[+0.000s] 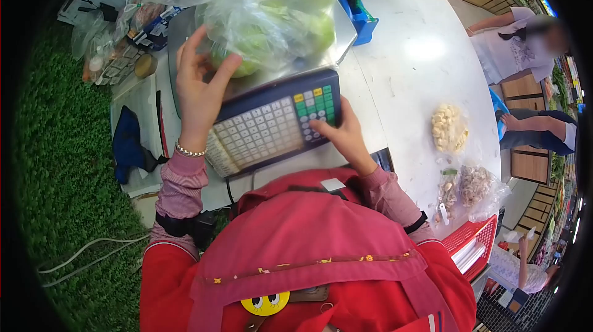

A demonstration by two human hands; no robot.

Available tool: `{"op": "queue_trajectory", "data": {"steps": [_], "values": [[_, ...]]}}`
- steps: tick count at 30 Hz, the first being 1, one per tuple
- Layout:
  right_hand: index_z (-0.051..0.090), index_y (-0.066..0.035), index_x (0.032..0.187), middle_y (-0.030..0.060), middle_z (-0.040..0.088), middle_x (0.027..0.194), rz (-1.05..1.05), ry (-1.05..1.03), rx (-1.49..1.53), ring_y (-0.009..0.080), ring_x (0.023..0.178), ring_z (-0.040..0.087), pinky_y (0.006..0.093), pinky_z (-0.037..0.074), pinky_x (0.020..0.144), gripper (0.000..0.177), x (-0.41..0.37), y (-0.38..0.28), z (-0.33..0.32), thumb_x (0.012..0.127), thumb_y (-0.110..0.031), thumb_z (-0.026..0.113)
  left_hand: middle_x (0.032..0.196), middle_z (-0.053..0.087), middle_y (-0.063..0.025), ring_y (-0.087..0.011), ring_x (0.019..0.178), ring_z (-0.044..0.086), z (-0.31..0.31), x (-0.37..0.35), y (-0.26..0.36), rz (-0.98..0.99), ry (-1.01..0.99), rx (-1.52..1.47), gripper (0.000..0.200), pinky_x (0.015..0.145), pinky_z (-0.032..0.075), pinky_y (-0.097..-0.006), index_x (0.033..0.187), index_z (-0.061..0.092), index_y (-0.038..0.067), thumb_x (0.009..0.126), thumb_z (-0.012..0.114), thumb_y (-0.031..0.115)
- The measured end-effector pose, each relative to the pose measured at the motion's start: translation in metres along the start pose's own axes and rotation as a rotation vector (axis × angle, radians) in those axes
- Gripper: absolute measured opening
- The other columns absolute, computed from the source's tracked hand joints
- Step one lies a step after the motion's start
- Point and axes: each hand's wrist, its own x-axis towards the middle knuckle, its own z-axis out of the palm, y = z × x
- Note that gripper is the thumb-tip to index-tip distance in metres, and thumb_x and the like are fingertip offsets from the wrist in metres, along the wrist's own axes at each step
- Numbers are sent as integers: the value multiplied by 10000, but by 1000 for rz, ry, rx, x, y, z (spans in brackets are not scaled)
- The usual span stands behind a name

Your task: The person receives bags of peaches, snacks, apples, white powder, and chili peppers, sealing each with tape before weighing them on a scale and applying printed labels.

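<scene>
A weighing scale with a keypad console [259, 137] stands in front of me. On its metal plate [336, 45] lies a clear plastic bag [247, 17] of round green produce [315, 29]; the kind is blurred by the plastic. My left hand [201, 82] is at the bag's near left side, thumb and fingers apart, fingertips against the plastic. At the console's right edge is my right hand [349, 137], its thumb stretched onto the round keys beside the green ones. Its other fingers go past the edge and are partly hidden.
Bags of pale peeled cloves [450, 128] and of garlic-like bulbs [479, 187] lie on the white table [401, 42]. A blue tape dispenser [361, 20] stands beside the scale, a red basket [466, 239] at lower right. Other people [509, 45] are across the table.
</scene>
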Motion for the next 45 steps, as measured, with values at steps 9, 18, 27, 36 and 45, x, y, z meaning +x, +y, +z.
{"op": "queue_trajectory", "data": {"steps": [9,18,27,36,45], "values": [[395,56,1313,179,602,1125,-65,105,-246,239,1041,594,338,473,912,801,6,-6,12,695,-193,840,967,648,-91,-112,917,604,-63,-26,-16,-104,247,1,378,803,485,-248,1297,491,8,939,602,58],[270,51,1392,207,496,1258,-171,-64,-360,288,1163,515,370,432,976,976,7,3,-3,638,-150,858,930,626,-66,-109,822,596,-114,-88,-136,-306,538,176,257,751,489,-238,1178,562,13,953,596,132],[389,56,1278,167,625,1080,-39,101,-226,210,971,618,325,503,849,788,11,-3,10,696,-208,850,1108,462,-44,-119,939,558,-100,-123,-169,-110,389,497,313,811,482,-242,1091,582,-22,808,549,-151],[365,33,1433,117,526,1341,-42,-392,-59,201,1186,526,328,453,982,782,18,17,-57,743,43,733,1044,479,-30,-118,864,519,-95,-121,-164,-73,410,487,318,785,445,-223,1049,601,-7,794,519,-178],[458,32,1375,89,569,1296,129,-468,147,181,1207,513,332,374,1058,697,21,-4,-55,734,53,729,1011,543,-37,-116,861,591,-122,-83,-147,-163,537,230,100,800,476,-240,1007,632,4,927,608,59]]}}
